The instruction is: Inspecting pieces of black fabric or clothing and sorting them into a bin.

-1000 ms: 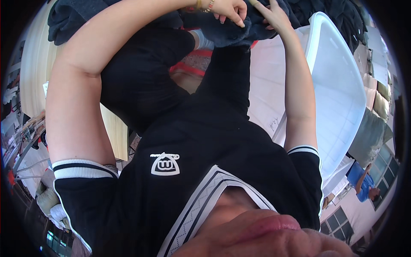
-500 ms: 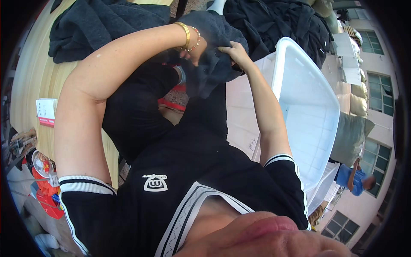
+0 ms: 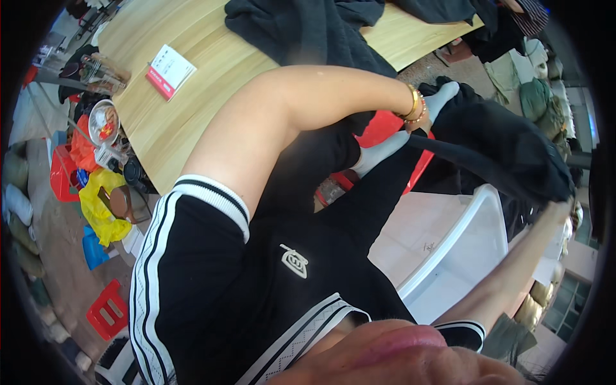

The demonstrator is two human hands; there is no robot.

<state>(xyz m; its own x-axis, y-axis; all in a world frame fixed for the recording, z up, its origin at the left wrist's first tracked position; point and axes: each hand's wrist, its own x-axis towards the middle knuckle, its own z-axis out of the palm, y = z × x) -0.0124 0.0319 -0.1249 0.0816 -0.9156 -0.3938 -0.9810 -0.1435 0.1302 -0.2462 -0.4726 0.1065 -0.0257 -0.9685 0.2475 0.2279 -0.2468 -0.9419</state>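
A dark garment (image 3: 507, 144) is stretched out to the right of my legs, above the white plastic tub (image 3: 471, 212). My left hand (image 3: 419, 123), with gold bangles and a beaded bracelet at its wrist, is closed on the garment's near left end. Far out to the right, my right hand (image 3: 559, 209) grips its other end; the cloth partly hides those fingers. The garment's exact kind cannot be made out. More dark cloth lies behind and beneath it.
A wooden table (image 3: 212, 25) on the left bears a pile of dark garments (image 3: 308, 32) and a white and pink booklet (image 3: 170, 72). Left of it stand a yellow bag (image 3: 106, 205) and a red plastic stool (image 3: 108, 309). Another person (image 3: 497, 38) is at the far right.
Both hands have moved right with the garment and spread apart, from bunched above my lap to stretched out. The view has turned, showing more of the table and the floor at left.
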